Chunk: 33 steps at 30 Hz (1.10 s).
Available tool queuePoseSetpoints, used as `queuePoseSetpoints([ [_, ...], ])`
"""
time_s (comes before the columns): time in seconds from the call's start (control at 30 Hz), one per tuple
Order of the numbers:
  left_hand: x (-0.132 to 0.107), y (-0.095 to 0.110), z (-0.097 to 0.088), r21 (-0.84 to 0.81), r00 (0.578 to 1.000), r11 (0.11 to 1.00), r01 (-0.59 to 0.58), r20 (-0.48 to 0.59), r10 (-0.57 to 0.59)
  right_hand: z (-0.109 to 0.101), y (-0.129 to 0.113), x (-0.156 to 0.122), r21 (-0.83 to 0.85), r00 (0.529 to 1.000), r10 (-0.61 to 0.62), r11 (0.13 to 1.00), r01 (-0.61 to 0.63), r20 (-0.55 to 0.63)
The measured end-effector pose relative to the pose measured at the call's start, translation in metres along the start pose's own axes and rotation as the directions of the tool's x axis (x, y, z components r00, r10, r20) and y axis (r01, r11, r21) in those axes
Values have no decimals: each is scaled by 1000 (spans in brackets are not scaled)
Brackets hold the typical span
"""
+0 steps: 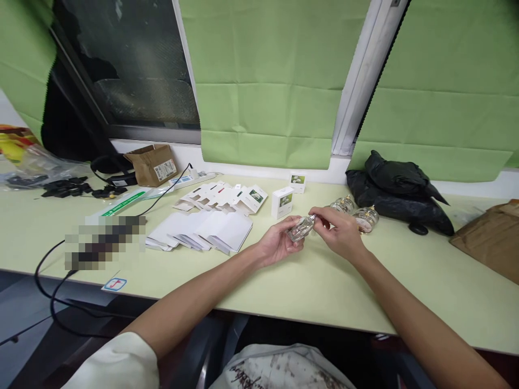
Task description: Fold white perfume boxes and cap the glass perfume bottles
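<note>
My left hand (281,241) is closed around a small clear faceted glass bottle (300,229), which is tilted over the table. My right hand (338,229) pinches the narrow top end of the same bottle; the fingers hide what is there. Just behind my right hand stand more ornate glass bottles with gold-coloured tops (366,219), partly covered by the hand. A small white box with a green picture (283,203) stands beyond my left hand, and a similar box (297,182) is behind it.
Flattened white cartons (203,229) and open white boxes (227,198) lie on the left. Behind them are a power strip (190,180) and a brown carton (153,166). A black plastic bag (399,194) and brown cardboard (492,240) sit right. Black cables (52,286) hang over the front edge.
</note>
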<state>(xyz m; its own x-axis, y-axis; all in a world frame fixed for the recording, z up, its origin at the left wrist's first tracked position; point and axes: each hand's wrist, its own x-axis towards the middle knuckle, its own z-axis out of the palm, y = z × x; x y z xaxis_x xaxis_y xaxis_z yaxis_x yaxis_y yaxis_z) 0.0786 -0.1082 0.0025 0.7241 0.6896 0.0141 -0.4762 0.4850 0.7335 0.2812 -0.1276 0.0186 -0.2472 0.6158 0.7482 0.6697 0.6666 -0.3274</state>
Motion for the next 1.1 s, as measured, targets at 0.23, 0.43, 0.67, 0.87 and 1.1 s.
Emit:
queuePoseSetpoints([
  [0.23, 0, -1, 2, 5, 999, 999, -52, -15, 52, -5, -2, 6, 120, 998, 52, 992, -47, -37],
  [0.43, 1, -1, 2, -20, 1000, 999, -30, -5, 30, -5, -3, 7, 85, 997, 63, 995, -60, -34],
  [0.67, -3, 2, 6, -37, 998, 998, -54, -13, 54, -15, 9, 10, 139, 989, 126, 984, -114, -75],
  [0.87, -2, 2, -4, 38, 994, 998, -55, -90, 59, -43, 37, 12, 264, 884, 363, 920, -290, -294],
  [1.1, 8, -5, -22, 537, 925, 819, -199, -174, 339, -11, 41, 2, 357, 863, 504, 813, -460, -37],
])
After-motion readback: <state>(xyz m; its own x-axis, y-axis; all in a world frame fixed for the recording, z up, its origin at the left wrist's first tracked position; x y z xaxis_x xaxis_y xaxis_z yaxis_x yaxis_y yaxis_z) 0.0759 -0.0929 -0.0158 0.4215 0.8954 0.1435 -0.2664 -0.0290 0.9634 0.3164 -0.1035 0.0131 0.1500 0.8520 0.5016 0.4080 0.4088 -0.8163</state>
